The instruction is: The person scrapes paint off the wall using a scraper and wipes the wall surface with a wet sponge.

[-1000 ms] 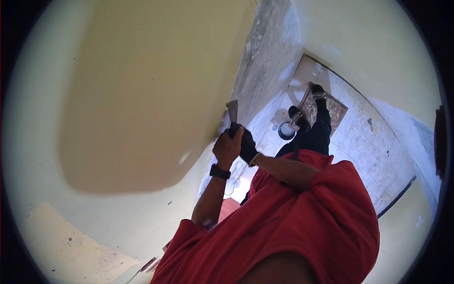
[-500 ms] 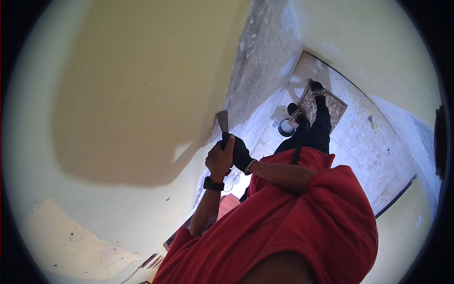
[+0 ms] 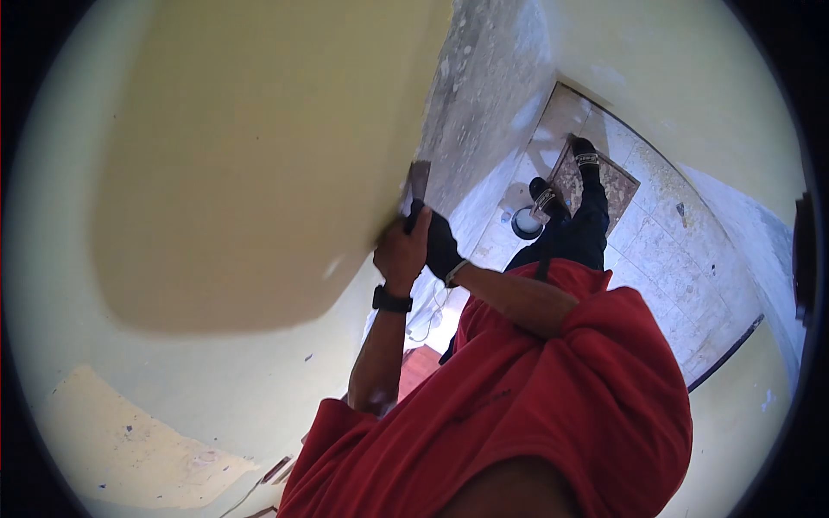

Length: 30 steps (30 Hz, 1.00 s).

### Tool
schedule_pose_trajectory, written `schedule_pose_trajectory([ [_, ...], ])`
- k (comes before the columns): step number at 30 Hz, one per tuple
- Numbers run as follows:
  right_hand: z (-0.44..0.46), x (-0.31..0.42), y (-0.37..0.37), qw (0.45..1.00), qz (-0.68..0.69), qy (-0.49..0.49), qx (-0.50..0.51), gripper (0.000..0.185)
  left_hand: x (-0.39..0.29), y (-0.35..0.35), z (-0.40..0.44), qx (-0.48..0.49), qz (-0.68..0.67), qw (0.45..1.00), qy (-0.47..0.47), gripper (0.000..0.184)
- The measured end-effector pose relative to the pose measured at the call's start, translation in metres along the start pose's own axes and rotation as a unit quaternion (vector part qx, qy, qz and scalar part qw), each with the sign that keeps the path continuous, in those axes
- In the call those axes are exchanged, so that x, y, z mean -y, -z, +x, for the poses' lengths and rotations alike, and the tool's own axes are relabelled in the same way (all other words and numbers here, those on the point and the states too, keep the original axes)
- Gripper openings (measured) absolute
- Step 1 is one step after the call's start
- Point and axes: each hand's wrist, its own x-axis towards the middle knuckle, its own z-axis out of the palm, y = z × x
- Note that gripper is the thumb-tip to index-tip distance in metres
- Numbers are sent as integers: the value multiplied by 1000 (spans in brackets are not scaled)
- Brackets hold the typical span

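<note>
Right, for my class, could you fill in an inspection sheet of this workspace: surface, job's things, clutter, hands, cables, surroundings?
Surface: yellow wall beside a grey patch.
Job's things: scraper at the patch's edge.
Clutter: bucket by a shoe; dark specks on the floor.
Hands: bare left hand, gloved right hand, both closed on the scraper.
Cables: thin looped line, perhaps a cable.
Surroundings: board near the feet, another wall.

Lit unevenly: coolest and brightest on the floor right of centre, nearly washed out in a small patch right of the watch. Dimmer across the wall at upper left under a broad, soft-edged shadow, paler around it. Sunk to near-black in the trousers. Slightly smeared at the left hand, soft on the scraper. Bowed toward the rim, black in the corners.
</note>
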Motion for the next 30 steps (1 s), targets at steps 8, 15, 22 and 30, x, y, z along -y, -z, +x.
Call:
schedule_pose_trajectory([
  [8, -31, 7, 2, 994, -101, -23, 36, 17, 23, -15, -28, 44, -52, 996, 65, 72],
  [15, -27, -2, -6, 1000, -16, -19, 8, 16, 16, -7, -26, 15, -18, 998, 51, 70],
  [22, -6, 21, 15, 996, -75, 26, 35, 18, -7, 4, -12, 31, -17, 998, 45, 70],
  [30, -36, 0, 5, 990, -119, -42, 70, 18, 24, -22, -34, 28, -55, 994, 89, 72],
])
